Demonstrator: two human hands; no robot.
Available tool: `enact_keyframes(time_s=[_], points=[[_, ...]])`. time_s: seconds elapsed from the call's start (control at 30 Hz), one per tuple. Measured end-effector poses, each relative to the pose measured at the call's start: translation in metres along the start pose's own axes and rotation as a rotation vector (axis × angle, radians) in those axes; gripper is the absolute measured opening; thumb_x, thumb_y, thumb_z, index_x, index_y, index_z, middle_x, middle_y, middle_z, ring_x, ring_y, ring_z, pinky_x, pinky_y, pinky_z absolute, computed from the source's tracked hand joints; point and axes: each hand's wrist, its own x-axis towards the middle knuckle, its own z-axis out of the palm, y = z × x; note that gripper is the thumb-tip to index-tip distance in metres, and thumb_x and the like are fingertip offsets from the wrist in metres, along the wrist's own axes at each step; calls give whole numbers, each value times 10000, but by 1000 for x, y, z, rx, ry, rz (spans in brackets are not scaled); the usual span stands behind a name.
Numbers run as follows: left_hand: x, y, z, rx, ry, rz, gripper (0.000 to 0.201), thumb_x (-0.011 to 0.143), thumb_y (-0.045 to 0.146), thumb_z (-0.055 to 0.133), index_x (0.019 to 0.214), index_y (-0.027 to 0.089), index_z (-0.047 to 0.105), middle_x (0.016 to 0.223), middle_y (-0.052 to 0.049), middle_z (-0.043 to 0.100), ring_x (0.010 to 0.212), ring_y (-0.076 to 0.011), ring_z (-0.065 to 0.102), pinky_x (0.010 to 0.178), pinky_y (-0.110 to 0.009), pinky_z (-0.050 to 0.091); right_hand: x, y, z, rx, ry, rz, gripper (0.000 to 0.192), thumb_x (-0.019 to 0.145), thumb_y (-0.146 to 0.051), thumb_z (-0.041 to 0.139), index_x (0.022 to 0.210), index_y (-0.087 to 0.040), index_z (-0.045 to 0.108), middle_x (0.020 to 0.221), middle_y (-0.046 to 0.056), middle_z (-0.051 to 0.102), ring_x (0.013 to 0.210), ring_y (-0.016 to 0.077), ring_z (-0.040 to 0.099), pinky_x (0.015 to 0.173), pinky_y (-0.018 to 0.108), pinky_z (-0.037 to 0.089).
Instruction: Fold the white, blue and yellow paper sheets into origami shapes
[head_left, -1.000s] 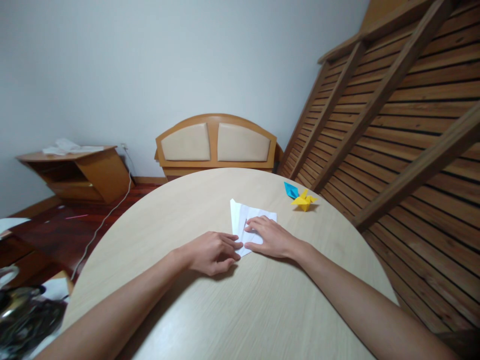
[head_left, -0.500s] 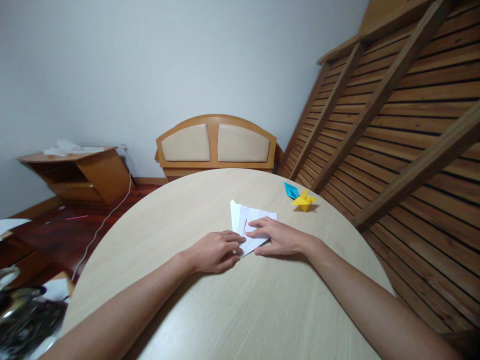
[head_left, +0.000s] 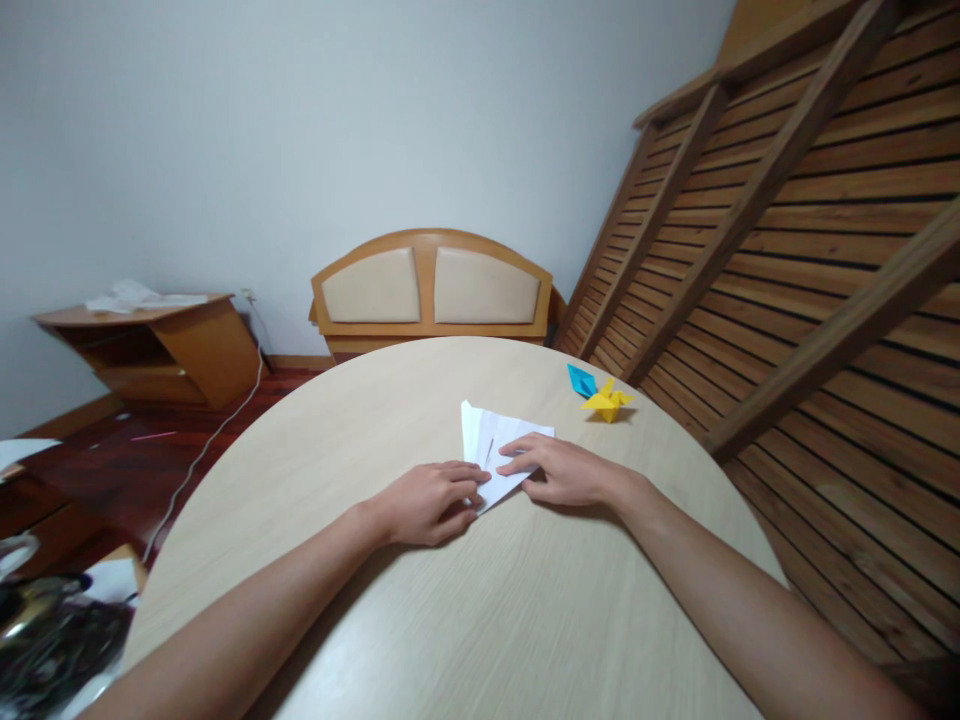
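Observation:
A folded sheet of white paper (head_left: 499, 488) lies on the round table (head_left: 420, 400), with creased layers and a narrow flap standing out at its upper left. My left hand (head_left: 431, 503) rests at the paper's lower left, fingers apart, their tips pressing on its edge. On the right side of the paper lies my right hand (head_left: 570, 472), its fingers stretched across the top layer. The right thumb is close to the lower right edge; whether it reaches under the paper I cannot tell. Neither hand is closed round anything.
A yellow origami crane (head_left: 608, 401) and a blue folded paper piece (head_left: 581, 381) stand at the table's far right. Beyond the table is a padded headboard (head_left: 427, 285). Wooden slats (head_left: 787, 260) lean along the right. A low cabinet (head_left: 180, 350) and a white cable (head_left: 217, 435) are at left.
My right thumb has drawn up and in toward the paper's lower right edge, and the right fingers have shifted slightly. My left hand and the paper stay almost where they were.

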Motion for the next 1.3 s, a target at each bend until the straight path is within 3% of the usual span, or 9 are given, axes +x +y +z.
enact_keyframes(time_s=[0.4,0.53,0.9,1.13,1.3], points=[[3,2,2,27,7,-41,283,856,214,542,1137,180,544,1443,-134,508,1347,-285,457,1146,-441,366,4,-8,1,-80,-6,34,533,802,-139,571,1305,-300,641,1286,86,616,1171,259,559,1021,409,424],[3,2,2,33,4,-55,447,865,246,542,1301,168,487,1407,-144,527,1329,-286,467,1131,-448,375,4,-7,1,-115,-20,25,518,830,-156,567,1321,-309,628,1324,91,600,1207,267,546,1030,419,411],[0,-4,5,43,-49,-103,543,888,296,537,1410,169,456,1526,-125,428,1412,-328,374,1154,-503,333,1,-1,-8,-65,-30,-11,339,881,-179,558,1152,-269,738,1282,72,665,1154,247,614,1003,366,432],[-3,-8,6,11,-47,-55,561,876,326,574,1412,200,465,1531,-111,423,1428,-341,343,1156,-517,319,1,-8,-13,94,-31,36,227,917,-282,562,973,-228,775,951,38,765,846,196,680,782,289,474],[-3,-8,6,-10,-39,-44,555,867,334,587,1395,203,478,1512,-116,448,1393,-336,397,1149,-513,325,7,-7,-6,31,96,71,171,899,-312,612,940,-225,753,918,43,754,863,209,661,789,307,448]])
